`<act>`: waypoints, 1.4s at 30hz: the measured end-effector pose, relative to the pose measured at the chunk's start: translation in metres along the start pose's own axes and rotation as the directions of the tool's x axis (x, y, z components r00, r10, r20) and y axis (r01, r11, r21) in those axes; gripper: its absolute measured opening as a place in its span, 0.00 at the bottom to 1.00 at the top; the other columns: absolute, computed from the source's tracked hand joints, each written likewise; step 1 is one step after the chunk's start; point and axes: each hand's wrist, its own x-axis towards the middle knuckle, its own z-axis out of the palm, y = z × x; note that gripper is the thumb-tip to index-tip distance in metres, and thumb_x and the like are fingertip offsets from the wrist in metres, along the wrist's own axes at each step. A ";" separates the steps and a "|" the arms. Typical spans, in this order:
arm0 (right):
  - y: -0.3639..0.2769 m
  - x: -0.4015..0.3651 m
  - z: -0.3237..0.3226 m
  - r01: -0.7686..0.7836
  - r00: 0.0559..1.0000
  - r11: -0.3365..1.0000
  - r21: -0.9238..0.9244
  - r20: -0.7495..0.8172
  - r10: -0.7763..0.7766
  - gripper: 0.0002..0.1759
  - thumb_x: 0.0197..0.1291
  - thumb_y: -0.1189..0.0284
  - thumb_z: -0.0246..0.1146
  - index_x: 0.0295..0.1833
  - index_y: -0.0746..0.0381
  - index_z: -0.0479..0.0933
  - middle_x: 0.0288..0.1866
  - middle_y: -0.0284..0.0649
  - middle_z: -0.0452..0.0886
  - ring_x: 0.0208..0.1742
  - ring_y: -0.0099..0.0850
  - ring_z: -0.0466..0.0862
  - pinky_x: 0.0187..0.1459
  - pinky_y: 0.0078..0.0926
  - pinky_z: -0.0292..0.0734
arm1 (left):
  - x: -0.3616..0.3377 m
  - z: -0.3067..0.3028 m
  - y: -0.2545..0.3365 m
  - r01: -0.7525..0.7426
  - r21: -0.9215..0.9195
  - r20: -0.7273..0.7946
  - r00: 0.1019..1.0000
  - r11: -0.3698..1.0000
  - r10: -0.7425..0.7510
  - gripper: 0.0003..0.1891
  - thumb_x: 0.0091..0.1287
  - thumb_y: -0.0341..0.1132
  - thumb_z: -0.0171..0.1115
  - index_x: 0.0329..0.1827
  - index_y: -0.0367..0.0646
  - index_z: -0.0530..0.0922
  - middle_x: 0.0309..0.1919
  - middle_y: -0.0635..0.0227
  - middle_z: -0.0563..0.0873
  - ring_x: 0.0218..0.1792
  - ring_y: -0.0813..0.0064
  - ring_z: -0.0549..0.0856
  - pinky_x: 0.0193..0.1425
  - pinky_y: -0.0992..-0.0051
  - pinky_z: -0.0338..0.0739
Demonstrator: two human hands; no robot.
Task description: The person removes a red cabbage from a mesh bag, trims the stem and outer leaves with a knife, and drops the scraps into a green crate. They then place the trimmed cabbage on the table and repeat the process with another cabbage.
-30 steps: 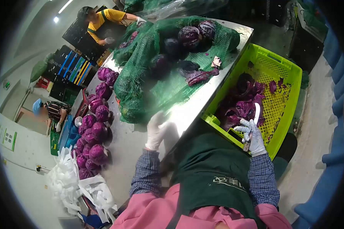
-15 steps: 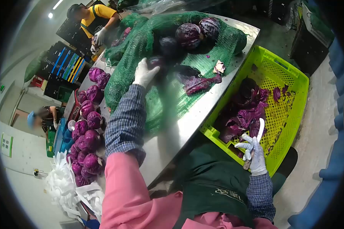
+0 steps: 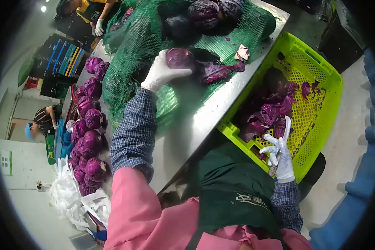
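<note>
I note: left hand [image 3: 160, 74], white-gloved, now closed round round purple cabbage head [image 3: 180, 58]. Fingers [image 3: 161, 62] wrapped over its near side. Head sits over green mesh sack [image 3: 133, 37] on steel surface [image 3: 196, 129]. Half second back, same hand empty, reaching into sack. I judge pick-up made. Right hand [image 3: 281, 156] unchanged: gripping white-bladed knife [image 3: 286, 125] upright over lime-green plastic crate [image 3: 321, 75].

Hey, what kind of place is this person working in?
Likely a vegetable packing or trimming room: rows of red cabbages on a steel table, green mesh sacks, and a lime crate of trimmed leaves. The left hand grips a cabbage head; the right hand holds a knife.
</note>
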 end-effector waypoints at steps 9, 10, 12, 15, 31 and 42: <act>-0.046 0.016 0.066 0.312 0.938 0.632 -0.710 0.125 -0.322 0.21 0.71 0.66 0.62 0.65 0.62 0.75 0.43 0.41 0.84 0.34 0.27 0.84 0.29 0.27 0.77 | -0.070 0.051 0.030 -0.281 0.227 -0.262 0.904 0.932 0.337 0.62 0.36 0.46 0.89 0.74 0.34 0.59 0.63 0.50 0.72 0.66 0.57 0.75 0.73 0.61 0.70; -0.044 0.029 0.075 0.515 0.814 0.428 -0.743 0.266 -0.517 0.19 0.71 0.67 0.62 0.64 0.60 0.77 0.45 0.42 0.84 0.38 0.31 0.85 0.33 0.32 0.79 | -0.076 0.055 0.035 -0.313 0.263 -0.270 0.884 0.913 0.381 0.65 0.35 0.46 0.89 0.76 0.33 0.56 0.64 0.49 0.70 0.66 0.55 0.74 0.73 0.61 0.70; -0.058 0.039 0.107 0.614 0.677 0.117 -0.780 0.445 -0.587 0.16 0.72 0.64 0.60 0.60 0.58 0.79 0.42 0.41 0.83 0.44 0.39 0.85 0.40 0.36 0.82 | -0.084 0.060 0.029 -0.342 0.313 -0.212 0.884 0.886 0.417 0.68 0.35 0.46 0.88 0.78 0.31 0.53 0.65 0.46 0.68 0.68 0.51 0.70 0.74 0.58 0.68; -0.052 0.076 0.139 0.597 0.622 -0.134 -0.791 0.561 -0.547 0.12 0.72 0.61 0.57 0.50 0.56 0.80 0.39 0.40 0.84 0.40 0.42 0.87 0.37 0.41 0.83 | -0.098 0.062 0.046 -0.321 0.390 -0.145 0.904 0.863 0.401 0.67 0.34 0.47 0.88 0.76 0.29 0.55 0.68 0.41 0.64 0.70 0.45 0.66 0.76 0.56 0.64; -0.062 0.167 0.201 0.419 0.726 -0.406 -0.812 0.568 -0.387 0.11 0.69 0.72 0.55 0.51 0.64 0.77 0.35 0.44 0.88 0.37 0.40 0.91 0.34 0.38 0.86 | -0.071 0.061 0.056 -0.066 0.334 -0.170 0.977 0.940 0.129 0.65 0.37 0.56 0.85 0.73 0.23 0.60 0.64 0.40 0.73 0.67 0.47 0.74 0.73 0.60 0.70; -0.060 0.148 0.157 0.489 0.857 0.226 -0.842 0.417 -0.301 0.09 0.68 0.68 0.61 0.45 0.59 0.84 0.33 0.41 0.87 0.33 0.34 0.87 0.33 0.33 0.81 | -0.143 0.105 0.064 -0.269 0.379 -0.460 0.776 0.885 0.433 0.69 0.34 0.48 0.88 0.78 0.31 0.53 0.69 0.40 0.65 0.70 0.42 0.67 0.76 0.51 0.62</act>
